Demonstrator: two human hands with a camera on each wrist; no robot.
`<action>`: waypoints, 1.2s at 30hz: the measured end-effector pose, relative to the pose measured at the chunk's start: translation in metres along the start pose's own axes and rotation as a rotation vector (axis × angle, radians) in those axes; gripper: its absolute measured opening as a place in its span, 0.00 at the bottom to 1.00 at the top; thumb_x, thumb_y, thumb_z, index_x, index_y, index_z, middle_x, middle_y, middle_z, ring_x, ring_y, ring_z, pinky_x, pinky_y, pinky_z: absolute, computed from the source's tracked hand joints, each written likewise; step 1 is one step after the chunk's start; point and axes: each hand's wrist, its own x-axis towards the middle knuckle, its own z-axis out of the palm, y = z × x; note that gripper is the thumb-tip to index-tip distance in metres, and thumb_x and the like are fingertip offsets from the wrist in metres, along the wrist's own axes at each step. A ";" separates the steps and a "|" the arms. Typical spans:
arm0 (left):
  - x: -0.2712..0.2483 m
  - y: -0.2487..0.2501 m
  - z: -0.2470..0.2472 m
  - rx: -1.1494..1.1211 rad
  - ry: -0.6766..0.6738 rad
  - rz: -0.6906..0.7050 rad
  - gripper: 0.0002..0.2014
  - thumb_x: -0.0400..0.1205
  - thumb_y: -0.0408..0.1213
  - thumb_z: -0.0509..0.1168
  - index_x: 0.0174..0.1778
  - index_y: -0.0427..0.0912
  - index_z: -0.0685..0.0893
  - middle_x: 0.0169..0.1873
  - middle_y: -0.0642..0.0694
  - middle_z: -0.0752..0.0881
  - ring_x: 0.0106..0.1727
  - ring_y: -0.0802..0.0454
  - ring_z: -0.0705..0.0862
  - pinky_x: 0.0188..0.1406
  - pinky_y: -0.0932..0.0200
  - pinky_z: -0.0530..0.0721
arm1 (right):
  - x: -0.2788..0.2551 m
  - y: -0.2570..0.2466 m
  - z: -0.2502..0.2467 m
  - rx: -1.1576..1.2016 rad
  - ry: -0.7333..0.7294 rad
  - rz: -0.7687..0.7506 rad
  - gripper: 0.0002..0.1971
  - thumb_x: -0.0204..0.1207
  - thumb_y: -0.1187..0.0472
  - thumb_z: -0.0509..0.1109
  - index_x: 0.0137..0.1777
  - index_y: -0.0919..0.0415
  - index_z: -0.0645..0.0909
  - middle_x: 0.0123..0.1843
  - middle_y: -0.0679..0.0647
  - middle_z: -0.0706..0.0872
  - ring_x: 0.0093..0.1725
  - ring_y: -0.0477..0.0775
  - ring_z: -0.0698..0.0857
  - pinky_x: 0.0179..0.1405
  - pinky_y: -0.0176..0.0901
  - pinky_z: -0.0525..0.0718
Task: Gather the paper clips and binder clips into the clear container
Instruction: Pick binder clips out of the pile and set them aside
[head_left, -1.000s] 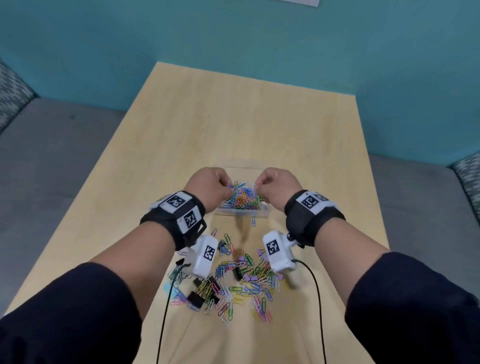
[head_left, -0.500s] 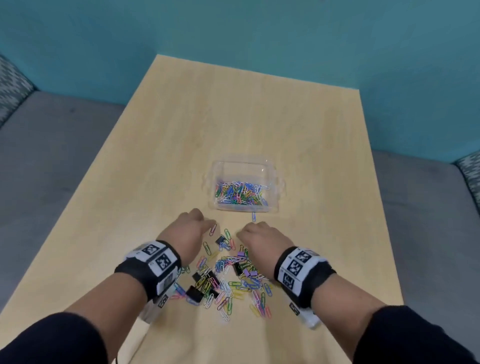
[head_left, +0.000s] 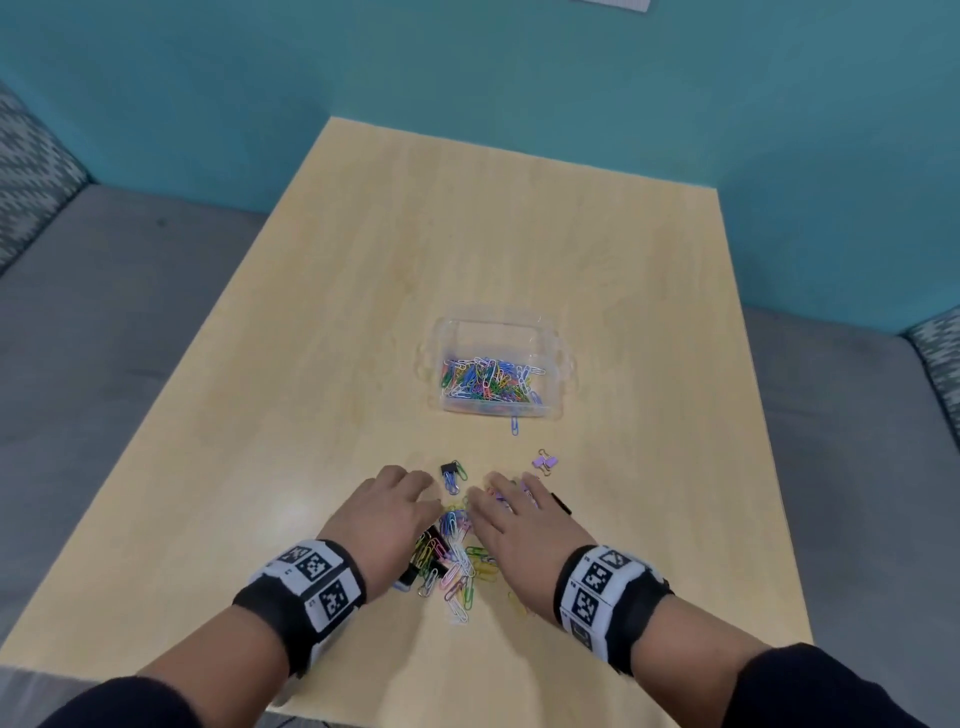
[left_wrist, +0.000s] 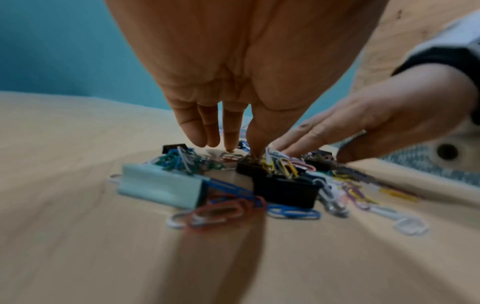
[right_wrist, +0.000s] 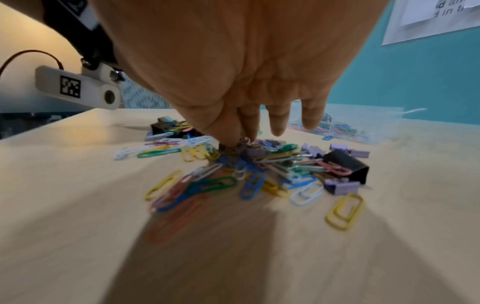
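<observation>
A clear container holding several coloured paper clips stands mid-table. In front of it lies a pile of paper clips mixed with binder clips. My left hand and right hand lie on the pile's far side, fingers straight, tips touching the clips. The left wrist view shows my left hand above a teal binder clip and a black binder clip. In the right wrist view my right hand touches clips beside a black binder clip and a purple one.
One blue paper clip lies just outside the container's near wall. A small black binder clip and a purple binder clip lie beyond my fingertips. The wooden table is flanked by grey seats; a teal wall stands behind.
Both hands drew back from over the container to the loose pile and came down on it. Their fingers went from curled to straight. The head camera tilted a little.
</observation>
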 end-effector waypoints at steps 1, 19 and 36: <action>0.000 0.002 0.000 -0.023 0.018 -0.021 0.21 0.59 0.34 0.75 0.47 0.52 0.86 0.50 0.48 0.84 0.45 0.44 0.79 0.36 0.51 0.84 | -0.003 -0.004 0.005 0.030 0.037 -0.025 0.37 0.73 0.62 0.66 0.82 0.63 0.57 0.83 0.62 0.57 0.82 0.69 0.52 0.77 0.73 0.52; 0.047 -0.012 -0.019 -0.176 -0.057 -0.123 0.06 0.74 0.30 0.63 0.45 0.42 0.77 0.42 0.46 0.75 0.40 0.44 0.78 0.34 0.48 0.79 | 0.006 0.013 0.015 0.286 0.359 0.217 0.23 0.63 0.64 0.72 0.61 0.57 0.79 0.63 0.56 0.82 0.70 0.66 0.75 0.69 0.64 0.73; 0.029 -0.047 -0.033 -0.786 0.180 -0.568 0.08 0.74 0.31 0.64 0.38 0.52 0.80 0.29 0.53 0.87 0.34 0.52 0.85 0.32 0.58 0.82 | 0.029 -0.001 -0.012 0.209 0.265 0.005 0.31 0.68 0.71 0.63 0.75 0.67 0.66 0.74 0.62 0.71 0.76 0.66 0.64 0.74 0.63 0.66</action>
